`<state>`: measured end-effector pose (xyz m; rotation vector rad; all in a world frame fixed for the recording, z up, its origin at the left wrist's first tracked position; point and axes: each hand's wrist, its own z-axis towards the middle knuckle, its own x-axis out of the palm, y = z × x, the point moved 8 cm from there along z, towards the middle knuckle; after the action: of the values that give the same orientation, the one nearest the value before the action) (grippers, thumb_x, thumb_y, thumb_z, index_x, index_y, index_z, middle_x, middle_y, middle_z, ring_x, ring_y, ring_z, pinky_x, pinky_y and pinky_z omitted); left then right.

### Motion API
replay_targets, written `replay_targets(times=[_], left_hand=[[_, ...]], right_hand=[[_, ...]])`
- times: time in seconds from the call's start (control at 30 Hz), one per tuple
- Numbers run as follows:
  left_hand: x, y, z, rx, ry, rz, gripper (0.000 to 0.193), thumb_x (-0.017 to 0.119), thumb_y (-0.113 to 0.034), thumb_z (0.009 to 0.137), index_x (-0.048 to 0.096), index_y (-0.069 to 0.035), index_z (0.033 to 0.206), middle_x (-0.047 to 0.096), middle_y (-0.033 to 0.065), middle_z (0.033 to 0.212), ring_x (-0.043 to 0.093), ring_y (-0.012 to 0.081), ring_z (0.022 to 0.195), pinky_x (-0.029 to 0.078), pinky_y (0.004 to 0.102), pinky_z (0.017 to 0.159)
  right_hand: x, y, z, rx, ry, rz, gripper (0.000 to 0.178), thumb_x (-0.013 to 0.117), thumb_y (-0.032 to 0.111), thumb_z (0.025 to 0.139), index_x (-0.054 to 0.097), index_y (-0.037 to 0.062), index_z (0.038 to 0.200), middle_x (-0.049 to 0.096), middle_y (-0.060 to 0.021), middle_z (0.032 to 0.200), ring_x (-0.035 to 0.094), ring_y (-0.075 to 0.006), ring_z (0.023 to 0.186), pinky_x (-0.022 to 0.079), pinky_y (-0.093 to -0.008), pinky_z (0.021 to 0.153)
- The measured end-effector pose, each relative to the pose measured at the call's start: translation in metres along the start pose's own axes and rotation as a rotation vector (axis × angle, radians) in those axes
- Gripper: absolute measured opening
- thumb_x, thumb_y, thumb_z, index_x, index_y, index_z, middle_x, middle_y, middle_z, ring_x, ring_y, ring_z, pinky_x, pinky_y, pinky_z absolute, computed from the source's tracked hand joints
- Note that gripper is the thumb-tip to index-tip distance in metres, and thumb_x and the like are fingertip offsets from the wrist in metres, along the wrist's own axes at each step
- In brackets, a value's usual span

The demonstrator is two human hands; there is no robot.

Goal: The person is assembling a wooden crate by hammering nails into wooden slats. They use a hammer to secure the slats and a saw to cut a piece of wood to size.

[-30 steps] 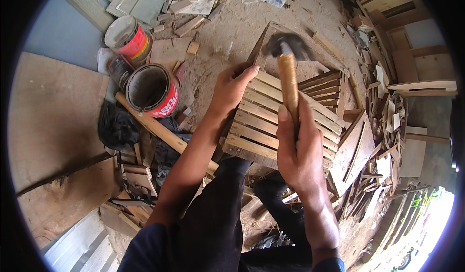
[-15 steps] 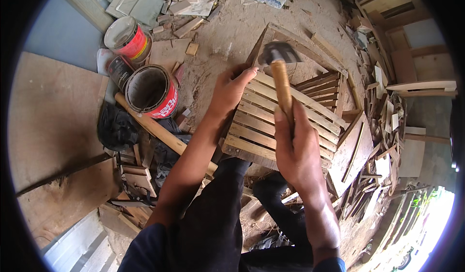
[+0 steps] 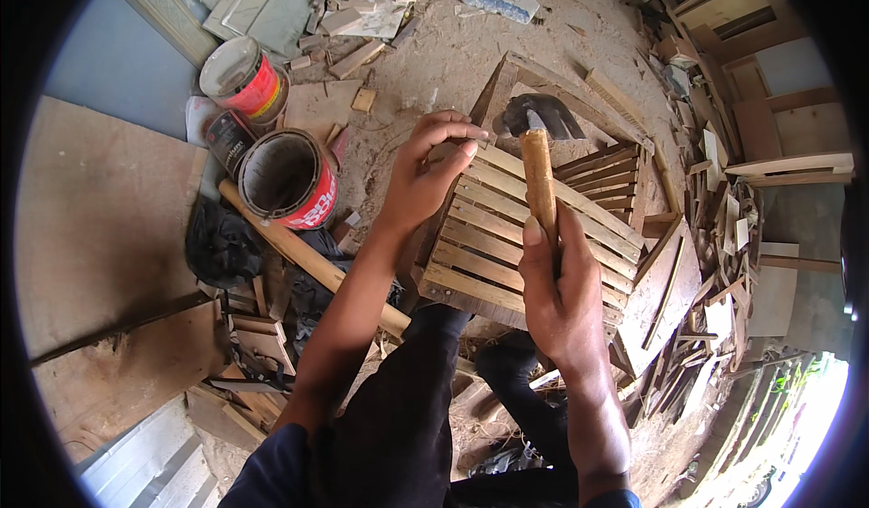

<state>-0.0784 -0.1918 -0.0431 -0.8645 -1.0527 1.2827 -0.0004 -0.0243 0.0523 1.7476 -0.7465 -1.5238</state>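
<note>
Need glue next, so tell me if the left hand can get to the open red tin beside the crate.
Probably yes. The left hand pinches the slatted crate edge; the open red tin stands just to its left, with nothing between.

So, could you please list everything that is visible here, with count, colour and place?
slatted wooden crate: one, pale wood, centre, on the person's lap
hammer: one, wooden handle, dark metal head, above the crate's far edge
open paint can: one, red, left of the crate
closed paint can: one, red with pale lid, upper left
wooden stick: one, tan, under the open can
wood offcuts: many, tan, right side
left hand: pinching at the crate's top edge
right hand: gripping the hammer handle
</note>
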Motion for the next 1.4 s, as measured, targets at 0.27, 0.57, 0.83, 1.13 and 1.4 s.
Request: replay_targets(times=[0.27, 0.57, 0.83, 1.13, 1.4], left_hand=[[-0.003, 0.031, 0.007, -0.359, 0.078, -0.170, 0.010, 0.069, -0.010, 0.092, 0.070, -0.004, 0.099, 0.065, -0.0015, 0.096, 0.060, 0.0080, 0.092, 0.048, 0.0252, 0.083], [-0.002, 0.028, 0.006, -0.285, 0.054, -0.216, 0.012, 0.071, -0.009, 0.090, 0.072, -0.001, 0.099, 0.069, -0.0010, 0.088, 0.061, 0.0067, 0.085, 0.048, 0.0242, 0.080], [0.003, 0.020, -0.004, -0.184, -0.052, -0.132, 0.022, 0.070, -0.011, 0.090, 0.067, -0.001, 0.109, 0.065, 0.0004, 0.101, 0.059, 0.0090, 0.098, 0.047, 0.0267, 0.087], [-0.012, 0.011, 0.017, -0.261, 0.194, 0.214, 0.031, 0.080, -0.013, 0.085, 0.073, 0.001, 0.111, 0.071, 0.0048, 0.108, 0.064, 0.0126, 0.102, 0.053, 0.0294, 0.087], [-0.011, 0.012, 0.017, -0.337, 0.182, 0.202, 0.031, 0.080, -0.013, 0.085, 0.075, 0.002, 0.111, 0.074, 0.0047, 0.100, 0.066, 0.0109, 0.092, 0.053, 0.0278, 0.082]], right_hand=[[0.003, 0.010, 0.003, -0.073, 0.040, -0.067, 0.028, 0.056, 0.011, 0.103, 0.051, -0.0050, 0.126, 0.063, -0.0251, 0.073, 0.070, -0.0422, 0.069, 0.050, -0.0401, 0.057], [0.003, 0.018, 0.006, -0.023, 0.070, -0.076, 0.026, 0.055, 0.011, 0.104, 0.051, -0.0047, 0.124, 0.064, -0.0284, 0.074, 0.068, -0.0481, 0.075, 0.049, -0.0439, 0.057], [0.010, 0.004, 0.006, -0.028, 0.083, -0.083, 0.020, 0.053, 0.012, 0.105, 0.049, -0.0022, 0.118, 0.061, -0.0288, 0.071, 0.064, -0.0516, 0.074, 0.047, -0.0441, 0.056], [0.008, 0.005, 0.007, 0.012, 0.104, -0.070, 0.019, 0.053, 0.012, 0.105, 0.050, -0.0016, 0.119, 0.061, -0.0276, 0.072, 0.065, -0.0502, 0.074, 0.047, -0.0427, 0.057], [0.008, 0.009, 0.006, 0.010, 0.093, -0.048, 0.026, 0.053, 0.012, 0.105, 0.050, -0.0051, 0.124, 0.062, -0.0278, 0.072, 0.068, -0.0479, 0.074, 0.048, -0.0422, 0.057]])
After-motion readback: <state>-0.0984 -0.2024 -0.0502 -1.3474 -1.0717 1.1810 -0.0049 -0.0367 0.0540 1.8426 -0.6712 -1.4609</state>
